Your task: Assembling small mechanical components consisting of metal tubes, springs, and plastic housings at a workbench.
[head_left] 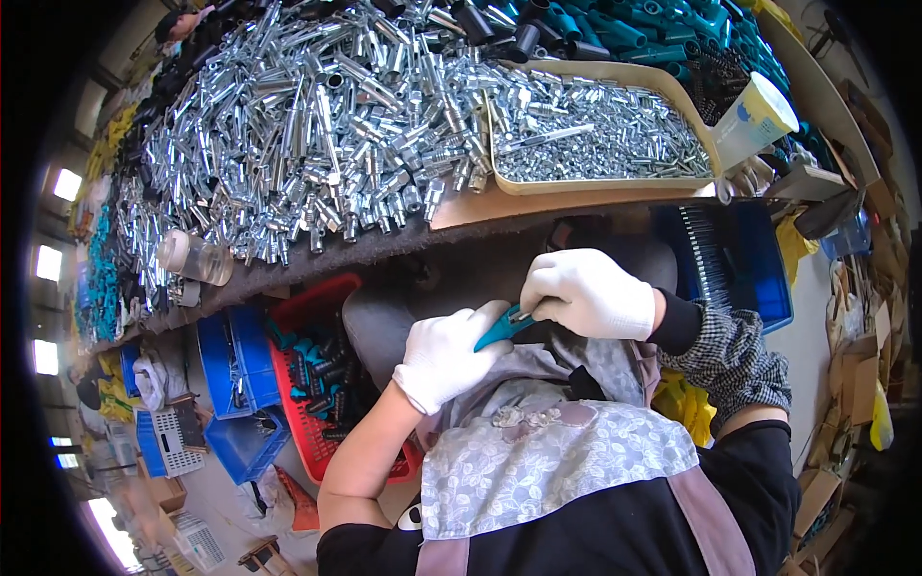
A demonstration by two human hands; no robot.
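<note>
Both my hands wear white gloves and meet in front of my lap, below the table edge. My left hand [445,353] grips the lower end of a teal plastic sleeve [501,329]. My right hand [586,291] closes on the sleeve's upper end, where a small metal piece shows between the fingers. Above the hands a huge heap of shiny metal fittings [317,125] covers the table.
A tan tray [615,185] of small metal parts sits on the table at right, a white paper cup [756,117] beside it. Teal and black sleeves [634,34] pile at the far edge. A red crate [317,317] of sleeves, blue crates [235,370] and a blue bin [740,259] stand below.
</note>
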